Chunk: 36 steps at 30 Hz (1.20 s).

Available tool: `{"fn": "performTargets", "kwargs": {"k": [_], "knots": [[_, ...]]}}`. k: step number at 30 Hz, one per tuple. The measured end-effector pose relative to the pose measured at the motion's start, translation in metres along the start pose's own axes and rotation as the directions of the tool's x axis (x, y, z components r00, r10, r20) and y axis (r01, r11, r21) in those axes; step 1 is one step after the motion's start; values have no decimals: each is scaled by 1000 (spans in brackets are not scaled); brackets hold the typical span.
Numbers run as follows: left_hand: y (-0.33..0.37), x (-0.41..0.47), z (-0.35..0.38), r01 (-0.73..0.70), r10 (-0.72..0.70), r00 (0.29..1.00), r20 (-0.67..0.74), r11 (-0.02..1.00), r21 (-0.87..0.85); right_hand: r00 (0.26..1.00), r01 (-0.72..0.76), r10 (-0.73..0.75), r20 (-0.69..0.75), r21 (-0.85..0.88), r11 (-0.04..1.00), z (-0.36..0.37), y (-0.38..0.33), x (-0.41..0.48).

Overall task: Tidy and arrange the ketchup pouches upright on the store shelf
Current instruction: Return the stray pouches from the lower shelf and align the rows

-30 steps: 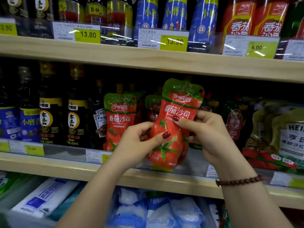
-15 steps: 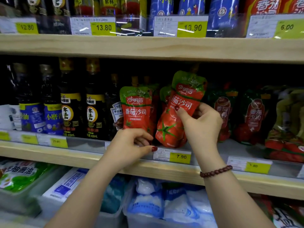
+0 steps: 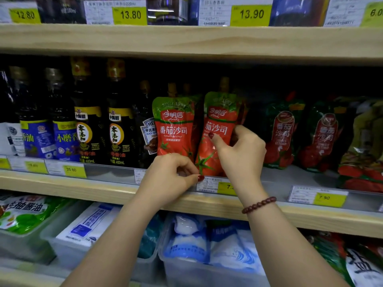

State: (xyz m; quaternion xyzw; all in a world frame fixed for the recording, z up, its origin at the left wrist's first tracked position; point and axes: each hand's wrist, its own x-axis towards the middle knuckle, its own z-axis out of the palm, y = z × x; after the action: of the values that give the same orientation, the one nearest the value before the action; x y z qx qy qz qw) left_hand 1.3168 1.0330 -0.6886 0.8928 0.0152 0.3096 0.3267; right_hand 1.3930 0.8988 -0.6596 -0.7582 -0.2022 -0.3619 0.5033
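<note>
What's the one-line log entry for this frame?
phase: placing | right hand: pinches ketchup pouch, tilted, on shelf | left hand: curled at pouch bases, hold unclear | neighbour pouch: upright

The ketchup pouch (image 3: 220,121) is bright red with a green top, white lettering and a printed red tomato with a green stalk. The neighbouring pouch (image 3: 174,129) matches. Pouches further right (image 3: 281,133) are dark green and deep red. Bottles (image 3: 87,129) are near-black with yellow or blue labels. Price tags (image 3: 129,15) are yellow and white. The shelf (image 3: 186,40) is pale wood grain. Fingernails (image 3: 200,178) are dark red; the bracelet (image 3: 259,204) has reddish-brown beads.
</note>
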Motion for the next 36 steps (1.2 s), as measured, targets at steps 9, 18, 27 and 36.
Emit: {"fn": "performTargets", "kwargs": {"k": [9,18,27,36], "knots": [[-2,0,1,9,-9,1000,8,1000,-22,995,-12,10,98,28,1000,-1,12,-5],[7,-3,2,-2,2,1000,-1,999,-48,969,-103,86,230,61,993,-16,20,-1],[50,0,42,-152,156,988,4,968,-202,958,-33,27,286,14,999,-79,45,15],[108,12,105,-249,251,967,-32,924,-291,967,-31,52,248,-86,996,-177,76,8]]}}
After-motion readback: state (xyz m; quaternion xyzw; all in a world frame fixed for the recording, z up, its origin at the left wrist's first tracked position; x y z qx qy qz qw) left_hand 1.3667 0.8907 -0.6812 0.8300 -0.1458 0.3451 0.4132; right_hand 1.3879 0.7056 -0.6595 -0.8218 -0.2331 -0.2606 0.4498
